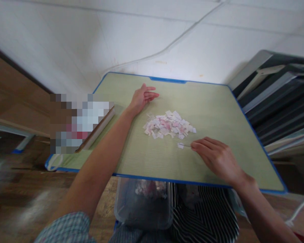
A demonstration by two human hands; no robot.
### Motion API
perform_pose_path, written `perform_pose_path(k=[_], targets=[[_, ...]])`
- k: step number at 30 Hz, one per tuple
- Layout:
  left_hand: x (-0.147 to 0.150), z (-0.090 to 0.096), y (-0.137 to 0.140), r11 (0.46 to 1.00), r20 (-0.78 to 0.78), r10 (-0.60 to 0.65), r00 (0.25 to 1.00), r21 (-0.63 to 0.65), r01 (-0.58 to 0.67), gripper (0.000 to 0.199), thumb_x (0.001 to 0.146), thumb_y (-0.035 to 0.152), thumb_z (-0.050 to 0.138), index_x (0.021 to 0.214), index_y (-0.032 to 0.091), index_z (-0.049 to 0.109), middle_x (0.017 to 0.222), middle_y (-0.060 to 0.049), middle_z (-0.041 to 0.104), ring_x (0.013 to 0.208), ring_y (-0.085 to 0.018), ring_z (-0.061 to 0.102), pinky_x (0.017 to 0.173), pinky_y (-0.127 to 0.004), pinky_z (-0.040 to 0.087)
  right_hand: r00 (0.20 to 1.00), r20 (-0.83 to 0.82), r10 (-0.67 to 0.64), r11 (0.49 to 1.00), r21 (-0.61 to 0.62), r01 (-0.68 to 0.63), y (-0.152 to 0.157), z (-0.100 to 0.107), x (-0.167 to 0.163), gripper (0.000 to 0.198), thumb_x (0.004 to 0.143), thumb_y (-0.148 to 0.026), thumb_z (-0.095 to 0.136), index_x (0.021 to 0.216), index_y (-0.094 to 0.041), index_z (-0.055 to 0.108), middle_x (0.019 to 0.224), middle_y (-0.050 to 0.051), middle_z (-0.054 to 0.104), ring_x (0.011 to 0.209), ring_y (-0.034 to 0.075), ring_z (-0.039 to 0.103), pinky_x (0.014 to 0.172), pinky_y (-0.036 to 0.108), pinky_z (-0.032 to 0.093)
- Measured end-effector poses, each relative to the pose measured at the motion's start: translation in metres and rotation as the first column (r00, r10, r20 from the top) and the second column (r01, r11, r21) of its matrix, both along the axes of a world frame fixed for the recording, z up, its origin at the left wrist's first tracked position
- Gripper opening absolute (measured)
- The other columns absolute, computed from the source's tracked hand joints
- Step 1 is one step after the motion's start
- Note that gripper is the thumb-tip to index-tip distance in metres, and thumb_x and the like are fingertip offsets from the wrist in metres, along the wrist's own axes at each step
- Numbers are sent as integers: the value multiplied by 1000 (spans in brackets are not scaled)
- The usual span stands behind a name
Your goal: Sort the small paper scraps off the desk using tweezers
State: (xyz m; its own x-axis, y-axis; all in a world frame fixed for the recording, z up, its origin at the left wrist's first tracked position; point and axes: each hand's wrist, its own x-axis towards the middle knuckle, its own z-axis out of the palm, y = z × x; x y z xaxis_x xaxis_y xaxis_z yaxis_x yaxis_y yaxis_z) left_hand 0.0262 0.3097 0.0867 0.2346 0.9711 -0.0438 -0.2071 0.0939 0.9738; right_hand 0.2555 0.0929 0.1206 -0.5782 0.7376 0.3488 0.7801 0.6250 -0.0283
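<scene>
A heap of small white and pinkish paper pieces [168,125] lies on the pale green tabletop [147,155]. My left hand [143,98] rests open on the table behind and left of the heap, its fingers stretched out and holding nothing. Nearer the front edge, my right hand [215,155] is closed in a pinch around a thin stick-like tool [187,145]; its exact kind is too small to make out. The tool's tip is at a single paper piece [180,145], which sits apart from the heap, just in front of it.
At the table's left side lies a flat box or book [101,125], partly blurred out. Below the front edge is a clear plastic tub [144,209] with crumpled material inside. Dark flat panels [281,98] lean at the right. A white cable [167,47] runs along the wall.
</scene>
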Motion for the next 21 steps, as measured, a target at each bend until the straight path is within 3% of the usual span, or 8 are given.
perform_pose_path(k=[4,12,21], targets=[[0,2,-1,1000,-42,7,999,1,-6,65,85,65,23,97,13,61,83,-9,70,92,-16,65,86,-27,45,999,-15,28,998,-55,-29,-7,-2,12,21,90,-12,43,89,-11,64,82,10,70,74,20,63,64,32,51],[-1,1,-1,1000,-50,1,999,22,0,65,85,65,24,98,13,61,83,-9,70,92,-17,65,87,-27,46,991,-80,105,963,-239,-122,-52,11,31,28,94,-20,37,93,-17,65,84,8,71,79,19,65,71,34,53],[0,3,-2,999,-24,36,999,-13,-36,58,87,59,26,96,14,62,81,-9,68,95,-18,64,88,-29,46,989,-145,37,962,-262,-75,-85,2,44,29,95,-22,37,98,-19,65,88,8,72,82,19,65,70,35,54]])
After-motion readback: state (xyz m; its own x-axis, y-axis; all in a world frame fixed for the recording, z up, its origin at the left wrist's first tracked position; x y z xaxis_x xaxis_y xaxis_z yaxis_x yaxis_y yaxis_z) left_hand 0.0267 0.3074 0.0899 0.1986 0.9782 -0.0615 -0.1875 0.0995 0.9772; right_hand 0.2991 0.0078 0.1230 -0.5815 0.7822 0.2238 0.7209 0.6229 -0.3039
